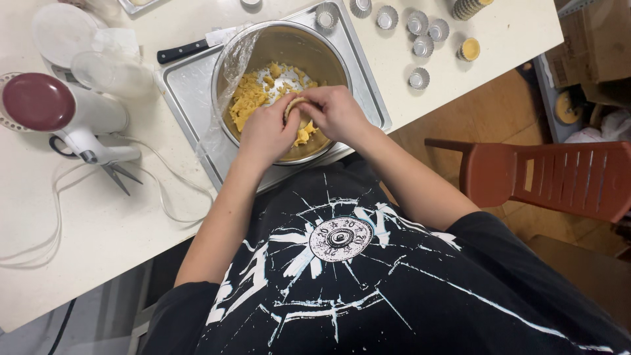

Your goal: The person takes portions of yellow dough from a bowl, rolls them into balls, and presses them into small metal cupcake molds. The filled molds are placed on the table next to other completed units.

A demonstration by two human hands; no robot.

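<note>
Brown cardboard boxes (595,49) are standing on the floor beyond the red-brown chair (552,177), at its upper right. Flaps are showing open. No labels, signs or screens are showing.

Two hands pressing dough over a steel bowl

At frame centre the left hand (266,131) and right hand (336,113) close together around a small dough-lined tart tin (295,107) above a metal bowl (284,49) of yellow dough crumbs (250,98), set on a tray (187,89); empty tart tins (420,46) lie upper right, a hand mixer (62,112) at left.
</note>
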